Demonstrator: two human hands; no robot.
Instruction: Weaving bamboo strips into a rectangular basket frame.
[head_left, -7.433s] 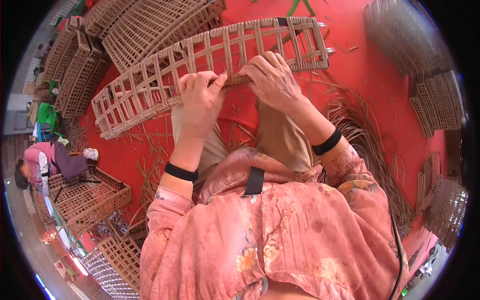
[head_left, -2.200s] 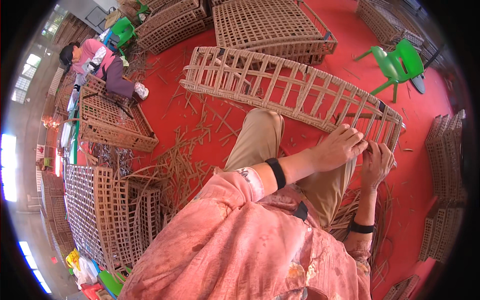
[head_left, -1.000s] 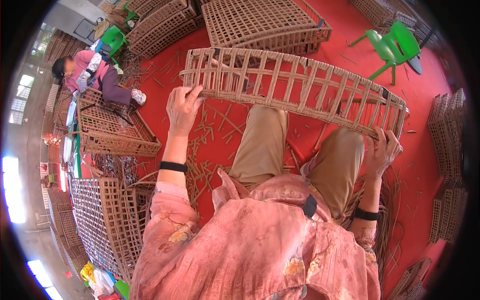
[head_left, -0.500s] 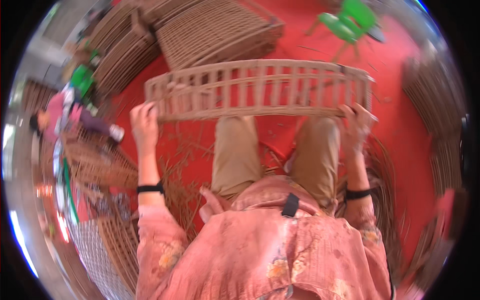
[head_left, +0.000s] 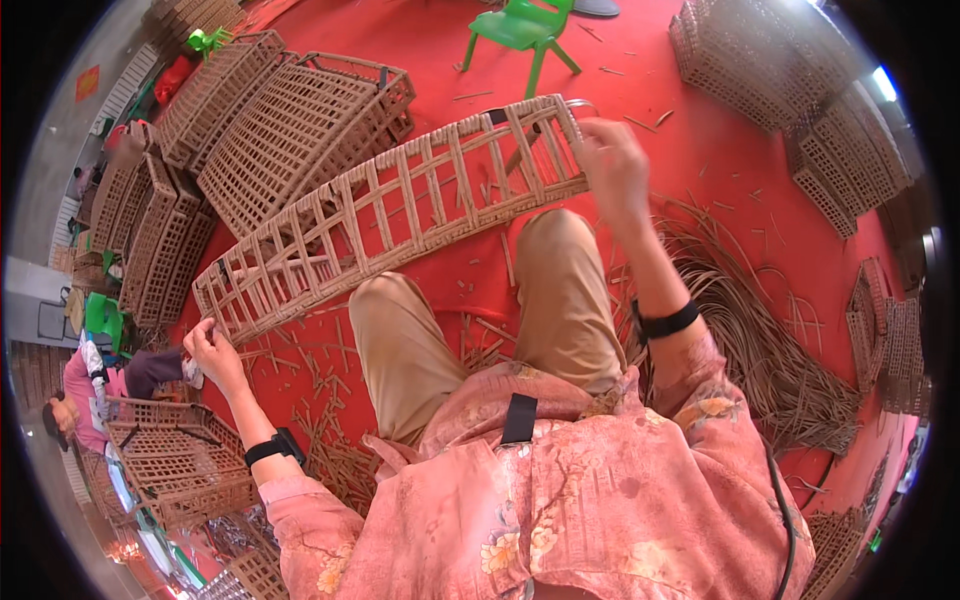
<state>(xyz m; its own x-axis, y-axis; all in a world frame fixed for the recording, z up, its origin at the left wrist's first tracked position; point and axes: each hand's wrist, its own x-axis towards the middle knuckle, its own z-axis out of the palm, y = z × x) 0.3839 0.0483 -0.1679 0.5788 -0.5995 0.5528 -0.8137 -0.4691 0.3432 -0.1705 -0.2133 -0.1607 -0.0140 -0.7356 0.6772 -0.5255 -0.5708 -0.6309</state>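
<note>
A long brown woven basket [head_left: 405, 208] with an open lattice side is held over my knees, slanting up from left to right. My left hand [head_left: 214, 355] pinches its lower left corner between thumb and fingers. At the raised right end my right hand [head_left: 618, 172] grips the rim, its fingers partly hidden and smeared by motion. A dark strip shows near each end of the rim.
Stacked woven baskets [head_left: 300, 140] stand ahead left, with more stacks [head_left: 765, 65] at far right. A green chair [head_left: 515, 28] is ahead. Loose strips [head_left: 770, 340] lie in a bundle at right; offcuts litter the red floor [head_left: 640, 60]. Another person [head_left: 85, 395] sits at left.
The basket has gone from nearly level to a slant, its left end lowered and its right end raised. My hands moved with it, and my view has turned to the right.
</note>
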